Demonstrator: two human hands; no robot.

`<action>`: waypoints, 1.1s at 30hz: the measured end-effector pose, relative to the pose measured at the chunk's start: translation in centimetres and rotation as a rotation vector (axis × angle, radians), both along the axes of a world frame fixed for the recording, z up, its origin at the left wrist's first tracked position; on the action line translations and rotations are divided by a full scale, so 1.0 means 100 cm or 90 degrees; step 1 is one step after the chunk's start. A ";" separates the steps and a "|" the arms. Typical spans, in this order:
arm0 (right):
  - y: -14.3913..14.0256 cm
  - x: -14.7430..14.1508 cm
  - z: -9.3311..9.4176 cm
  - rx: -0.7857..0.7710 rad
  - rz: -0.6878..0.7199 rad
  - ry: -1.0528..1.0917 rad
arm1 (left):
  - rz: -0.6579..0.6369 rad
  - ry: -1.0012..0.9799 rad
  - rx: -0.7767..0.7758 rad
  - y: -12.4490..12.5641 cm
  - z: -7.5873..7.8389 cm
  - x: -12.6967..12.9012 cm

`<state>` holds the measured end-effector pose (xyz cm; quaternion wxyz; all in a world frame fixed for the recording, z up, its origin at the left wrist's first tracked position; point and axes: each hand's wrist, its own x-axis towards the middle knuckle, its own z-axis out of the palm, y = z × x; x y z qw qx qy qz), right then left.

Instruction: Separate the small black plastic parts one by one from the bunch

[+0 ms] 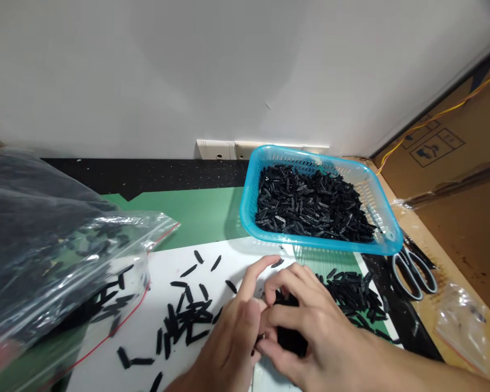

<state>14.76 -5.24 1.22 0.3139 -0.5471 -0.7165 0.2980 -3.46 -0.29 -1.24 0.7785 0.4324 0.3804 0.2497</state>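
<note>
My left hand (228,337) and my right hand (310,326) meet low in the middle over a white sheet (147,326). Together they close around a bunch of small black plastic pieces (288,318), which shows dark between the fingers. My left index finger points up toward the basket. Several loose black pieces (188,316) lie scattered on the sheet to the left of my hands. Another heap of black pieces (355,296) lies to the right of them.
A blue plastic basket (249,185) full of black pieces stands behind my hands. A clear zip bag (57,245) with black pieces lies at the left. Grey-handled scissors (416,272) and a small clear bag (461,321) lie at the right, beside cardboard (465,179).
</note>
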 end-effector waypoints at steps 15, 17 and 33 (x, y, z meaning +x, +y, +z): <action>0.012 0.023 0.002 0.060 -0.049 0.302 | -0.045 0.085 -0.006 0.010 0.028 0.006; 0.012 0.023 0.001 0.022 -0.074 0.298 | -0.066 0.083 0.008 0.011 0.025 0.004; 0.014 0.024 -0.003 0.005 -0.111 0.306 | -0.055 0.071 -0.012 0.014 0.018 0.004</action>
